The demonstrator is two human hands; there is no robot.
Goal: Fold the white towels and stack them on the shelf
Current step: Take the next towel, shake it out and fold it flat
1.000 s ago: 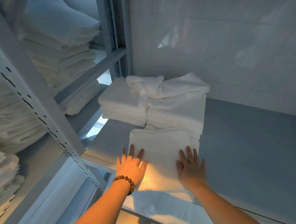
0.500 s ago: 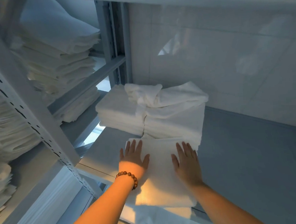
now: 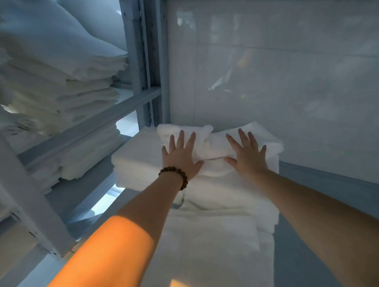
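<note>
Both arms reach up the middle of the frame onto a grey shelf [image 3: 334,203]. The left hand [image 3: 181,158], with a bead bracelet [image 3: 175,175] at its wrist, lies flat with fingers spread on a rumpled towel [image 3: 215,148] that tops a stack [image 3: 231,196] at the centre of the frame. The right hand [image 3: 248,154] lies just beside it, also flat and splayed, palm down on the same towel. Neither hand grips anything; both only rest on the cloth, which bunches up between the thumbs. A second, lower stack [image 3: 139,166] sits touching the first on its left, against the tiled wall [image 3: 290,70]. In front of the stacks, toward the bottom centre of the frame, another folded towel [image 3: 210,242] lies flat on the shelf beneath the forearms. At the left of the frame, past the shelf posts [image 3: 139,57], more piles [image 3: 52,63] of white linen fill the neighbouring shelves.
</note>
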